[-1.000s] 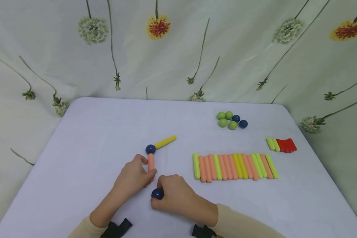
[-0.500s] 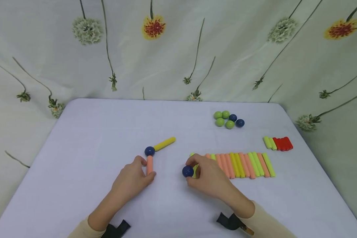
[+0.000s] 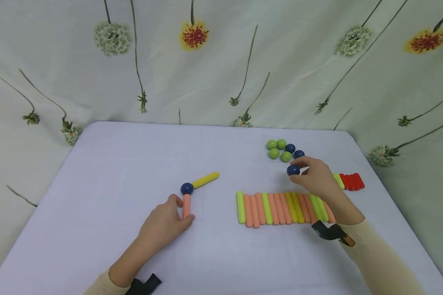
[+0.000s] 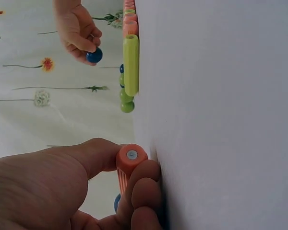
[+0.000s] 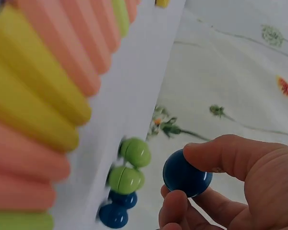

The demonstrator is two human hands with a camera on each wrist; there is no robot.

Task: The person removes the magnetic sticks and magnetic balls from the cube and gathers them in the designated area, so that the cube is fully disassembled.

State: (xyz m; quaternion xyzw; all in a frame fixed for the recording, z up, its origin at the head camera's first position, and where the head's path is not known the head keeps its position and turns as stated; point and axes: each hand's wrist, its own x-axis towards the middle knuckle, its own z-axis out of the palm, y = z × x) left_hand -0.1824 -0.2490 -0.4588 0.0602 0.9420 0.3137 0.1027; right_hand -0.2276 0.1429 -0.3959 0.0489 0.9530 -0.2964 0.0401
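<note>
My left hand (image 3: 162,223) pinches a salmon-orange rod (image 3: 186,205) between thumb and fingers, low over the white table. A silver disc shows in the rod's near end in the left wrist view. Its far end meets a dark blue ball (image 3: 187,188), and a yellow rod (image 3: 206,180) slants away from that ball to the right. Farther back, my right hand (image 3: 319,178) holds another blue ball (image 5: 182,170) by thumb and fingertips, raised above the tabletop. This ball is just in front of a cluster of balls in the head view.
Several green balls (image 3: 274,153) and two blue balls (image 3: 290,148) cluster at the back right. A row of orange, yellow and lime rods (image 3: 255,209) lies under my right forearm. Red rods (image 3: 352,182) lie near the table's right edge, and a flowered cloth hangs behind.
My right hand has carried its blue ball from beside the left hand, over the rod row, to the back right. The left hand stays at the orange rod.
</note>
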